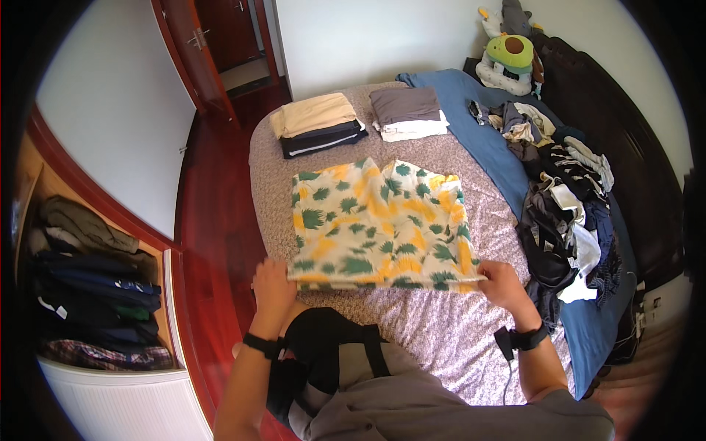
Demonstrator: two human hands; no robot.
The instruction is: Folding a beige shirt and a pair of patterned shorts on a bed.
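A cream garment (382,228) printed with green and yellow leaf-like patches lies spread over the bed in front of me. Its far edge has a notch near the middle, but I cannot tell what kind of garment it is. My left hand (273,285) pinches its near left corner, and my right hand (504,284) grips the near right corner. Between the hands the near edge is drawn straight across, with a narrow strip showing along it. The fingertips are partly hidden by the cloth.
Folded clothes form two stacks, one beige and dark (316,121), one grey and white (408,114), beyond the garment. Loose clothes (562,213) are heaped along the right on a blue cover (478,140). Plush toys (510,55) sit far right. At left, a cabinet holds clothes (95,287).
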